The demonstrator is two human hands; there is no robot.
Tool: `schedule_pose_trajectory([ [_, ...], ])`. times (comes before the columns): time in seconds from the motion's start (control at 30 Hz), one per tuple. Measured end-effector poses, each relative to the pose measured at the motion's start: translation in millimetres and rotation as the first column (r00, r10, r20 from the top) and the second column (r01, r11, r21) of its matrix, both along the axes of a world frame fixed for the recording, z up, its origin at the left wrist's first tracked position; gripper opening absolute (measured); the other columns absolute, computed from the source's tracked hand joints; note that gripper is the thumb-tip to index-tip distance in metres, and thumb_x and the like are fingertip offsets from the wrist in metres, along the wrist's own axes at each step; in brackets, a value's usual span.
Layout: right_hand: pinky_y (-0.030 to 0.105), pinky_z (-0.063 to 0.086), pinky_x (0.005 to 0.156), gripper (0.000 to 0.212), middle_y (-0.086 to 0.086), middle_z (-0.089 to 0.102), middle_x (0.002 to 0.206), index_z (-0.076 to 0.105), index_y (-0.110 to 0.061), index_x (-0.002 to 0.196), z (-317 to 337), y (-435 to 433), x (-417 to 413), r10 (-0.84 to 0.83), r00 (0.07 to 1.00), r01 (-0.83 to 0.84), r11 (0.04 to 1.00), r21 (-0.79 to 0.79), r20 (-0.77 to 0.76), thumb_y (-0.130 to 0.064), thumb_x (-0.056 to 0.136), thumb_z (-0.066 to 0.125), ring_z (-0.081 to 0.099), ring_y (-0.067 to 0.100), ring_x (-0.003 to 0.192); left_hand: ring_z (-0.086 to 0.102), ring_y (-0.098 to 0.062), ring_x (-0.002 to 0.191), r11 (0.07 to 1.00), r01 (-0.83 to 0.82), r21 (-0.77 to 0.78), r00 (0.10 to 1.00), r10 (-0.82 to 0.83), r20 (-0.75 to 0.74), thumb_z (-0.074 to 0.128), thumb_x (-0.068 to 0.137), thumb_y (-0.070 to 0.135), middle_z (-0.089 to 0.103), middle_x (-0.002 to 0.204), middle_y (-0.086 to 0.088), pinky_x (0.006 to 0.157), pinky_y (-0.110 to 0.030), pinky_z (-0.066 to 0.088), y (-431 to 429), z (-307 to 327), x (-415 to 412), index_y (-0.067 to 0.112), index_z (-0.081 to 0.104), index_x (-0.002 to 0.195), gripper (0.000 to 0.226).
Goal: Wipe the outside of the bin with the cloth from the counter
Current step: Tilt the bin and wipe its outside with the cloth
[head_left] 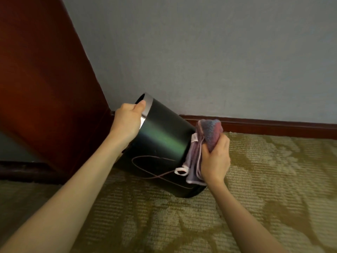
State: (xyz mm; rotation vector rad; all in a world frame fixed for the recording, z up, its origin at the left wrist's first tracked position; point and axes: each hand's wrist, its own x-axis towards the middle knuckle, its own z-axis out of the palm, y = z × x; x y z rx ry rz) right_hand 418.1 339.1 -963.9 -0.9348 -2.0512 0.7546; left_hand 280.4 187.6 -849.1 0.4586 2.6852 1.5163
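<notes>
Two hands share the work. The left hand has its grip closed over the silver rim of the dark round bin, thumb outside. The right hand holds a pink-and-blue terry cloth bunched in its grip, against the bin's base end at 3 o'clock. The bin is tilted, mouth toward 10 o'clock, its lower edge apparently on the patterned carpet. It looks light, stiff and glossy, probably slippery, so the rim is the surest hold. The cloth is soft and limp, with a white loop dangling. No writing is legible anywhere.
</notes>
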Motion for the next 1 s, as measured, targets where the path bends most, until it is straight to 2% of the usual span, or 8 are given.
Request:
schedule_pose_trajectory([
  [0.13, 0.036, 0.038, 0.063, 0.037, 0.012, 0.054, 0.109, 0.046, -0.007, 0.116, -1, 6, 6, -0.06, 0.997, 0.063, 0.996, -0.055, 0.05, -0.025, 0.087, 0.061, 0.059, 0.034, 0.082, 0.035, -0.013, 0.047, 0.995, 0.028, -0.095, 0.994, -0.037, -0.099, 0.038, 0.097, 0.037, 0.039, 0.053, -0.001, 0.048, -0.03, 0.027, -1, 1, 10, 0.014, 0.035, 0.052, 0.051],
  [0.27, 0.032, 0.032, 0.067, 0.033, 0.008, 0.056, 0.107, 0.047, -0.012, 0.11, 13, -10, -1, -0.119, 0.993, 0.117, 0.985, -0.129, -0.005, -0.025, 0.084, 0.063, 0.059, 0.031, 0.084, 0.042, -0.015, 0.052, 0.99, 0.042, -0.137, 0.983, -0.065, -0.173, 0.036, 0.098, 0.034, 0.047, 0.057, -0.008, 0.052, -0.034, 0.03, -2, 0, 16, 0.006, 0.042, 0.054, 0.053],
  [0.37, 0.027, 0.027, 0.067, 0.032, 0.003, 0.056, 0.106, 0.047, -0.014, 0.109, 32, -27, -15, -0.065, 0.996, 0.057, 0.992, -0.116, -0.063, -0.026, 0.084, 0.064, 0.048, 0.014, 0.078, 0.043, -0.016, 0.054, 0.989, 0.049, -0.142, 0.976, -0.078, -0.206, 0.036, 0.099, 0.032, 0.05, 0.058, -0.009, 0.054, -0.037, 0.029, -1, -1, 20, 0.003, 0.046, 0.057, 0.052],
  [0.43, 0.027, 0.028, 0.067, 0.033, 0.002, 0.055, 0.105, 0.048, -0.015, 0.109, 47, -38, -25, -0.011, 0.996, 0.003, 0.996, -0.087, -0.094, -0.026, 0.083, 0.065, 0.043, 0.01, 0.078, 0.044, -0.02, 0.057, 0.988, 0.055, -0.148, 0.967, -0.089, -0.239, 0.036, 0.099, 0.031, 0.051, 0.058, -0.01, 0.059, -0.037, 0.03, 1, -2, 24, 0.002, 0.048, 0.057, 0.051],
  [0.63, 0.041, 0.049, 0.065, 0.035, 0.005, 0.057, 0.104, 0.05, -0.012, 0.109, 68, -54, -33, 0.175, 0.972, -0.178, 0.984, -0.003, -0.156, -0.026, 0.081, 0.064, 0.06, 0.024, 0.081, 0.045, -0.03, 0.067, 0.981, 0.102, -0.165, 0.953, -0.144, -0.268, 0.036, 0.099, 0.029, 0.045, 0.053, 0.0, 0.063, -0.035, 0.028, -4, -6, 29, 0.015, 0.039, 0.051, 0.05],
  [0.77, 0.037, 0.045, 0.061, 0.032, 0.008, 0.06, 0.097, 0.055, -0.008, 0.103, 61, -36, -33, 0.232, 0.958, -0.237, 0.971, -0.011, -0.17, -0.028, 0.079, 0.062, 0.057, 0.023, 0.075, 0.043, -0.025, 0.055, 0.983, 0.116, -0.146, 0.942, -0.155, -0.297, 0.037, 0.099, 0.028, 0.043, 0.05, -0.001, 0.058, -0.035, 0.028, -13, -6, 32, 0.015, 0.039, 0.05, 0.05],
  [0.87, 0.029, 0.036, 0.06, 0.02, 0.004, 0.062, 0.083, 0.055, -0.015, 0.09, 54, -14, -36, 0.185, 0.975, -0.198, 0.974, -0.108, -0.122, -0.027, 0.078, 0.065, 0.057, 0.021, 0.07, 0.045, -0.023, 0.048, 0.982, 0.137, -0.13, 0.941, -0.17, -0.292, 0.037, 0.099, 0.029, 0.048, 0.05, -0.01, 0.051, -0.04, 0.031, -26, -10, 35, 0.01, 0.044, 0.053, 0.051],
  [1.0, 0.034, 0.046, 0.066, 0.019, 0.0, 0.063, 0.08, 0.058, -0.02, 0.091, 43, 16, -39, 0.18, 0.984, -0.171, 0.955, -0.241, 0.016, -0.03, 0.078, 0.067, 0.061, 0.024, 0.074, 0.051, -0.025, 0.052, 0.98, 0.165, -0.115, 0.941, -0.191, -0.281, 0.036, 0.099, 0.029, 0.056, 0.059, -0.019, 0.051, -0.036, 0.034, -46, -18, 38, -0.001, 0.053, 0.062, 0.051],
])
